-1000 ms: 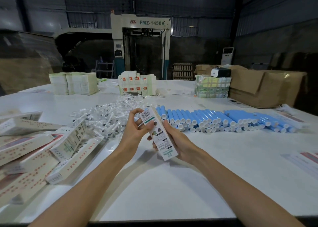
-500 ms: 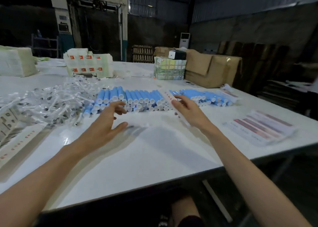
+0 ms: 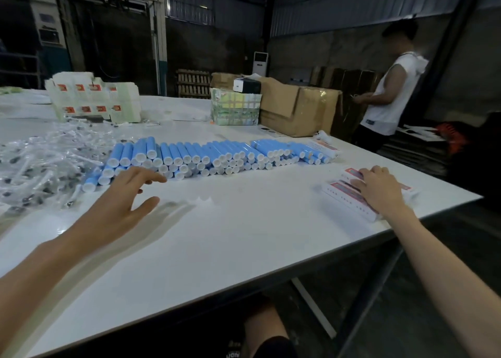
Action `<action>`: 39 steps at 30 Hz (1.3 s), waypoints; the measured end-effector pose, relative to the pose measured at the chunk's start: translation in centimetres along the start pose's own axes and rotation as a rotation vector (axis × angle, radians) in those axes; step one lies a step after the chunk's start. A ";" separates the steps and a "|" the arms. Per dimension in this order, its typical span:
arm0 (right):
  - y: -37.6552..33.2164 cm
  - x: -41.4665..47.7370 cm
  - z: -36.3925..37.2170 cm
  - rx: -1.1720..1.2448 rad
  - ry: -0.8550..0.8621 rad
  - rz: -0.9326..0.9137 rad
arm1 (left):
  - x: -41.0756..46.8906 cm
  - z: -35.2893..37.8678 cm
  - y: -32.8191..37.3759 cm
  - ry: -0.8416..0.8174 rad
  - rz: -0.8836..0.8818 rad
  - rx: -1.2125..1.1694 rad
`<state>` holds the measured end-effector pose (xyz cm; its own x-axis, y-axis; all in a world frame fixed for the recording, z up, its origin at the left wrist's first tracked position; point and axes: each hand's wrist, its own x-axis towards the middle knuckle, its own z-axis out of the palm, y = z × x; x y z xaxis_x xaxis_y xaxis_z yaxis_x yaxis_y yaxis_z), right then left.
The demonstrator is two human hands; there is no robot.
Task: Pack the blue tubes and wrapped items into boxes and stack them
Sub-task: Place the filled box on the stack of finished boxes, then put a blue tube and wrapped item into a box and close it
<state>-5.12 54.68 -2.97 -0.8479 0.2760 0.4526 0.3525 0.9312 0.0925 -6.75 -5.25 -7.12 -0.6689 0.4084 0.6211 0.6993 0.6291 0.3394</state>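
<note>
Left hand: the left hand (image 3: 127,195) is open, fingers spread and thumb out. It holds nothing and hangs just above the table, casting a shadow under the palm.
Left fingertips: the fingertips (image 3: 160,179) are just beside the nearest tube caps; I cannot tell whether they touch.
Right hand: the right hand (image 3: 379,189) lies palm down with straight fingers, pressing on the flat boxes and gripping nothing.
Flat boxes: the white boxes with red print (image 3: 343,192) lie side by side near the right edge of the table, under that hand.
Blue tubes: the blue tubes (image 3: 217,154) lie in 1 long heaped row across the middle of the table, white caps facing the near side. They sit between the 2 hands and a little farther off.
Wrapped items: the clear wrapped items (image 3: 40,162) form a loose pile on the left, touching the left end of the tube row.
Table: the white table (image 3: 230,235) bears all of it; its right corner falls away beside the flat boxes.
Far side: a stack of pale cartons with red labels (image 3: 95,97) stands far left. A taped bundle (image 3: 235,108) sits far centre, with a brown cardboard carton (image 3: 298,108) just to its right.
Other person: a person in a white sleeveless top (image 3: 390,92) stands beyond the far right corner, side on.
</note>
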 end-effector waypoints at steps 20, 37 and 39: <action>-1.8 -1.0 -0.9 -0.086 -0.023 0.162 | -0.1 -0.4 0.4 -0.091 -0.047 0.035; -38.7 -8.3 -8.5 0.930 0.119 -0.619 | -0.6 -1.6 1.2 0.030 -0.359 0.250; -41.5 -9.7 -8.2 1.029 0.095 -0.631 | -0.6 -2.0 1.6 0.036 -0.400 0.346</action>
<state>-8.28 11.38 -3.89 -0.7093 -0.2730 0.6498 -0.6290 0.6613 -0.4087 -4.77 -5.79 -5.54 -0.8532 0.0725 0.5165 0.2631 0.9149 0.3061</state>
